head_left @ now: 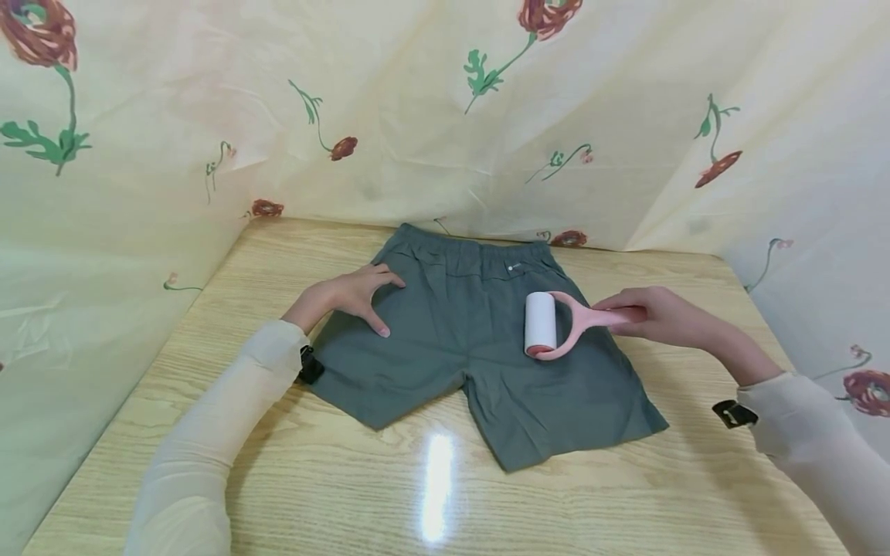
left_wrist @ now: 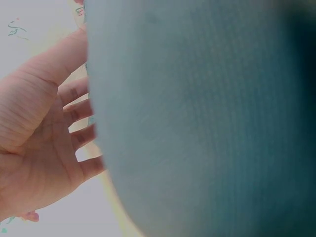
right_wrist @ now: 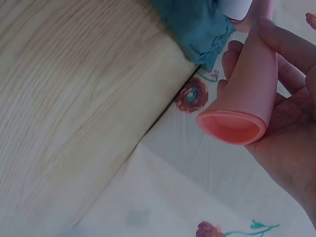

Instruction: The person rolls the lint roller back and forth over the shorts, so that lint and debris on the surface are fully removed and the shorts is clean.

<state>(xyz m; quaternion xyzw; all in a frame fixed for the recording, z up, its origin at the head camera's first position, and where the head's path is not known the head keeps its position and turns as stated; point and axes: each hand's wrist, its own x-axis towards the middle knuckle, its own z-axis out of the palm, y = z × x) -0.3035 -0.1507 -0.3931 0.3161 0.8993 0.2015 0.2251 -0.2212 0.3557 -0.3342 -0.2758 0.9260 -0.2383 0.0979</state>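
Dark grey-green shorts [head_left: 431, 324] lie spread flat, waistband toward the back and legs toward the front. My right hand [head_left: 660, 315] grips the pink handle of a lint roller [head_left: 540, 320], whose white cylinder is over the right half of the shorts. In the right wrist view, the hollow end of the handle [right_wrist: 237, 98] points toward the camera, with fingers [right_wrist: 291, 49] wrapped about it. My left hand [head_left: 358, 295] rests on the left side of the shorts, thumb and fingers spread. The blurred cloth [left_wrist: 187, 118] fills most of the left wrist view beside that hand.
The shorts lie on a light wood-grain table [head_left: 334, 494] with a bright glare streak near the front. A cream curtain with a red flower print [head_left: 417, 116] rises along the back and both sides. Each sleeve carries a small black wrist device [head_left: 734, 414].
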